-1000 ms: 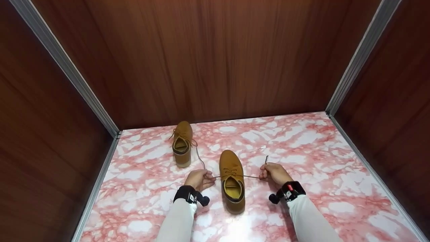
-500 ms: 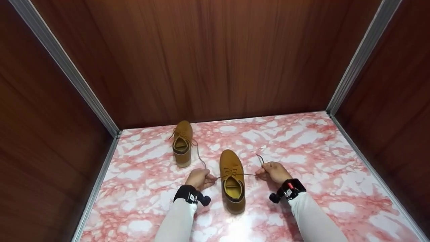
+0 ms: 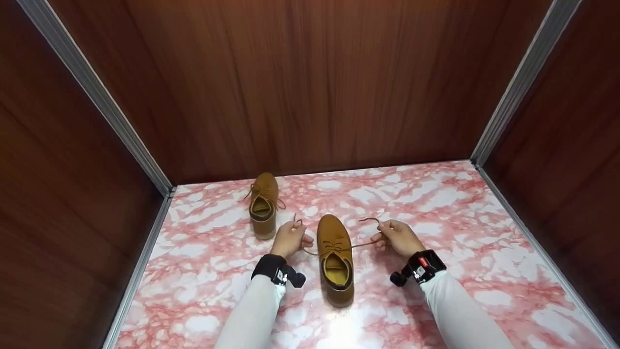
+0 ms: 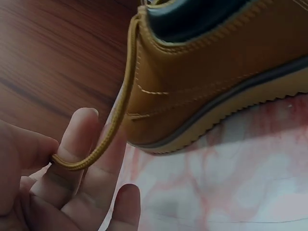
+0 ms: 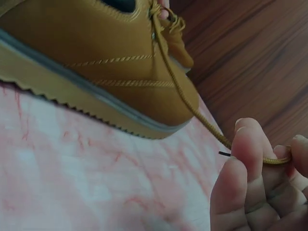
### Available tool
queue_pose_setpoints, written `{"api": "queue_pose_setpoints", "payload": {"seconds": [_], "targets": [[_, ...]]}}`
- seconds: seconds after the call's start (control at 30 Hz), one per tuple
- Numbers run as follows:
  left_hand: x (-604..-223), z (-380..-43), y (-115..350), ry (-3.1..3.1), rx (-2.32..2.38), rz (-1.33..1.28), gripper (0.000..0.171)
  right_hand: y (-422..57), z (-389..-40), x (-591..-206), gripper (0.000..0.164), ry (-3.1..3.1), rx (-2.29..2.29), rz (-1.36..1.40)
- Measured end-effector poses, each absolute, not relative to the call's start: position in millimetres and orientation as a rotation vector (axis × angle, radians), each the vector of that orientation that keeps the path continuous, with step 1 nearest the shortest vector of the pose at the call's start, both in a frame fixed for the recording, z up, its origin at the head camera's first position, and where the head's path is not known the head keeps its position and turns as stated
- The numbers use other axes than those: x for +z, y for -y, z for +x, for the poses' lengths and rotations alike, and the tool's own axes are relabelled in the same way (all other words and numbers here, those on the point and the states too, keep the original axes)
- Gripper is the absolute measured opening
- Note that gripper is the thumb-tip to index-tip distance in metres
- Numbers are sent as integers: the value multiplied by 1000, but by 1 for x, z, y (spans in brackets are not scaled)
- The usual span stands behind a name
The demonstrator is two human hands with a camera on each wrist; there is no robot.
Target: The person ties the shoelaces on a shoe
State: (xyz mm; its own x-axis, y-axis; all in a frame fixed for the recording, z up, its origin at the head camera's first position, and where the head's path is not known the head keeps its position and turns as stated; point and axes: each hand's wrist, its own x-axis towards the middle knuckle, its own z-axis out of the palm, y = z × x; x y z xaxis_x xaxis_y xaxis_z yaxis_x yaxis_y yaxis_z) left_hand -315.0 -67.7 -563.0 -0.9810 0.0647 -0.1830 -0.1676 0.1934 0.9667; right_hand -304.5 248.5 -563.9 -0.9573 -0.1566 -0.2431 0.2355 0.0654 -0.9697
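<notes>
A tan lace-up shoe (image 3: 334, 261) stands on the table with its toe pointing away from me. To its left my left hand (image 3: 290, 238) pinches one end of the shoelace (image 4: 126, 86) between thumb and forefinger; this side of the lace sags in a curve. On the other side my right hand (image 3: 398, 236) pinches the opposite end of the shoelace (image 5: 185, 98), and a short free tip sticks out beyond the fingers. Both laces leave the shoe from a crossing above its tongue. In each wrist view the other fingers are loosely bent.
A second tan shoe (image 3: 264, 206), its lace tied in a bow, stands at the back left near the wooden back wall (image 3: 310, 97). The table (image 3: 436, 203) has a red and white marbled top. Wooden side walls with metal edging (image 3: 523, 82) enclose it left and right.
My left hand has moved up and away from me, and its lace has gone from taut to slack. The right hand has shifted slightly, its free lace tip now bending left.
</notes>
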Motion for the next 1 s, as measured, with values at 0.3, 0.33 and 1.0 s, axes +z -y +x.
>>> {"api": "queue_pose_setpoints", "payload": {"seconds": [0.3,0.33,1.0], "targets": [[-543,-319,56,-2418,1874,-29,22,-245,-304,-555,25,-2019,-2032,103],[-541,-319,55,-2443,1859,-17,22,-245,-304,-554,27,-2025,-2034,97],[-518,-316,30,-2466,1855,187,21,-246,-298,-545,27,-2069,-2031,94]]}}
